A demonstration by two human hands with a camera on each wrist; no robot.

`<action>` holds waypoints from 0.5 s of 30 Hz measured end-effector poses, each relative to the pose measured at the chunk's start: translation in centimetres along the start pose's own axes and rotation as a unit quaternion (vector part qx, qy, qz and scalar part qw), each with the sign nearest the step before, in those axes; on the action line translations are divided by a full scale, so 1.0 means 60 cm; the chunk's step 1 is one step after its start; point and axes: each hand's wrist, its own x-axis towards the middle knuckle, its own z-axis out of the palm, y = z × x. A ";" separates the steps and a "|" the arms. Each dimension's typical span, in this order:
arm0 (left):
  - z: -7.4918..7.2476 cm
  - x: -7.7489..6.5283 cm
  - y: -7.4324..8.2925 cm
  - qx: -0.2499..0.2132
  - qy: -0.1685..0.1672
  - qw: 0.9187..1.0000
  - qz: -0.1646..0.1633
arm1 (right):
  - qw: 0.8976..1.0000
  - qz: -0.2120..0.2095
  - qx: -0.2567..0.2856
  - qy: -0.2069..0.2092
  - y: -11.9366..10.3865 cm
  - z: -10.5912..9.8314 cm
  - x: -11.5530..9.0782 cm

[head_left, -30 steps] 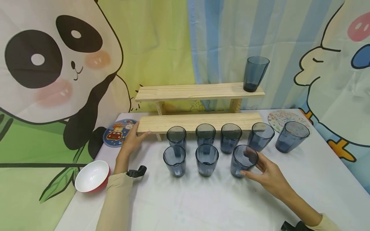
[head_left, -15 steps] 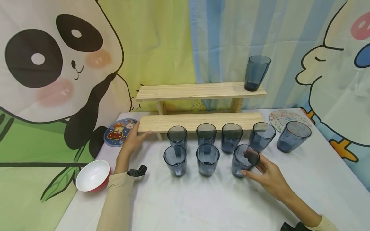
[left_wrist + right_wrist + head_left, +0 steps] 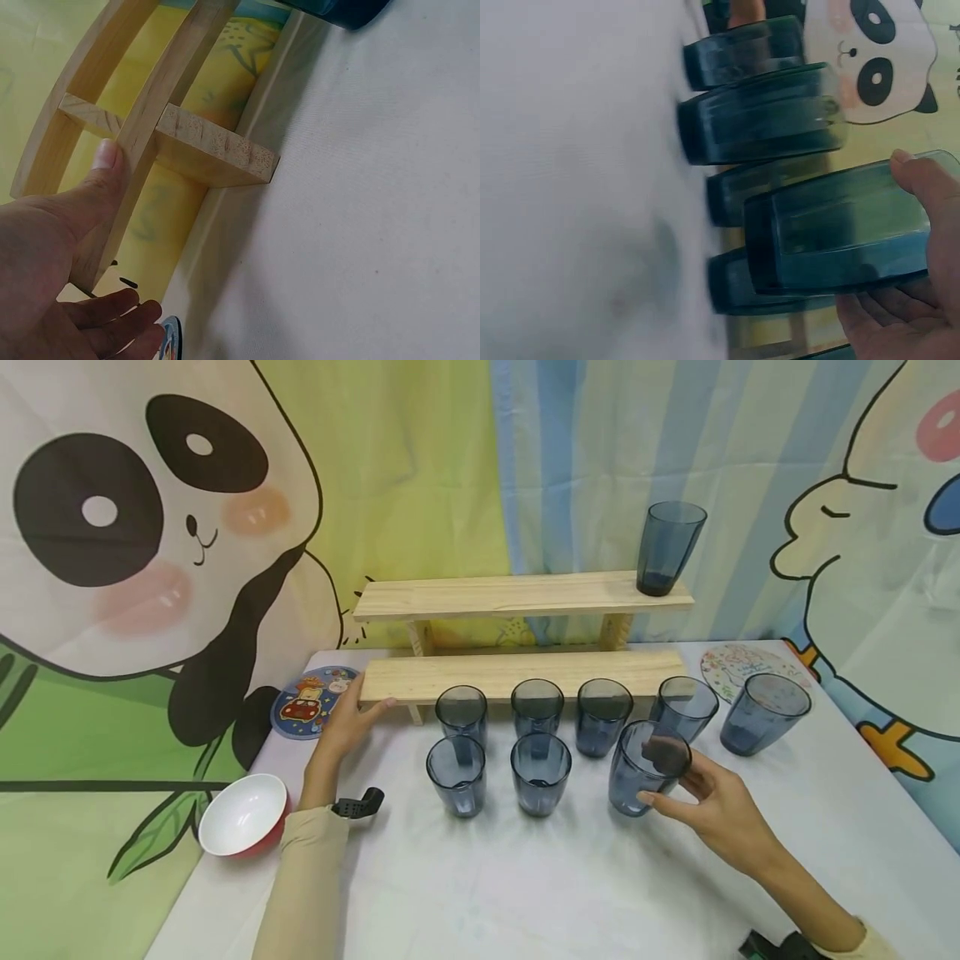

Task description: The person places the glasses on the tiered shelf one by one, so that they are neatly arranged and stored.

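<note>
My right hand (image 3: 723, 814) grips a blue-tinted drinking glass (image 3: 637, 781), thumb on the near side and fingers round the far side. In the right wrist view this glass (image 3: 840, 225) is tilted slightly and raised off the white tabletop. My left hand (image 3: 343, 727) holds the left end of the lower board of a two-tier wooden shelf (image 3: 517, 677). In the left wrist view the thumb (image 3: 107, 155) presses on the board's front edge, with several fingers below its end. Two more front-row glasses (image 3: 457, 781) stand to the left of the held one.
Behind them, a row of similar glasses (image 3: 536, 710) stands before the shelf, up to a glass (image 3: 765, 714) at far right. One glass (image 3: 670, 550) is on the upper board's right end. A white-and-red bowl (image 3: 243, 814), a blue round mat (image 3: 307, 703) and a pale round mat (image 3: 738, 664) lie at the sides.
My right hand has raised the glass off the table and moved it slightly right. The left hand stays at the shelf's end. The head view has shifted a little.
</note>
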 end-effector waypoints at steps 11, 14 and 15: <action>0.004 0.002 -0.002 0.003 0.003 1.000 -0.002 | 0.998 -0.014 -0.064 0.017 -0.101 -0.075 0.047; 0.002 0.001 -0.003 0.006 0.004 1.000 -0.007 | 0.997 -0.025 -0.067 0.021 -0.126 -0.092 0.079; 0.001 0.000 -0.003 0.007 0.005 1.000 -0.008 | 0.997 -0.026 -0.074 0.022 -0.134 -0.095 0.093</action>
